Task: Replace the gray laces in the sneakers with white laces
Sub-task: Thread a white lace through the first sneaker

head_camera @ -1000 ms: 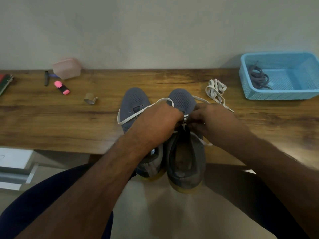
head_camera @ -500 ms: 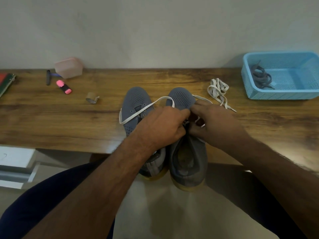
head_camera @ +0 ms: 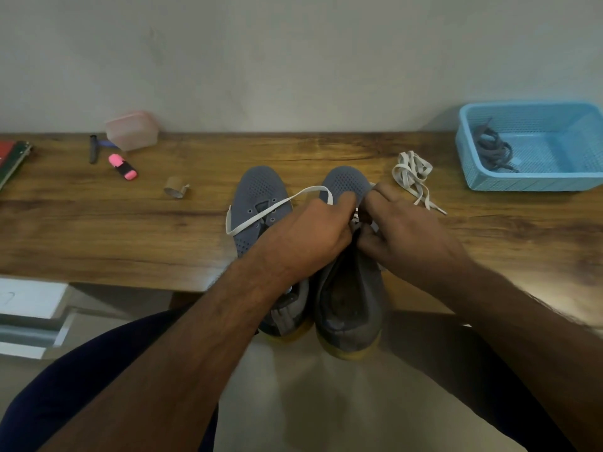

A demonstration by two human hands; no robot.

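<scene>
Two grey sneakers stand side by side at the table's near edge, heels hanging over it. The left sneaker [head_camera: 257, 197] has bare eyelets. Over the lacing area of the right sneaker [head_camera: 347, 301] my left hand [head_camera: 313, 236] and my right hand [head_camera: 408, 236] meet, fingers curled, pinching a white lace [head_camera: 277, 207] at the eyelets. One end of that lace loops out leftward across the left sneaker. The eyelets of the right sneaker are hidden by my hands. A second white lace [head_camera: 412, 172] lies bundled on the wood to the right. Grey laces [head_camera: 492, 151] lie in a blue basket [head_camera: 535, 182].
On the wooden table [head_camera: 98, 230] at the back left are a pink highlighter [head_camera: 123, 167], a black pen [head_camera: 93, 149], a pink lidded box [head_camera: 132, 130] and a small tape roll [head_camera: 174, 188]. A book edge [head_camera: 13, 161] shows far left. The wall runs directly behind.
Both hands have shifted slightly farther up the right sneaker toward its toe, fingertips closer together. The lace loop over the left sneaker stays about the same.
</scene>
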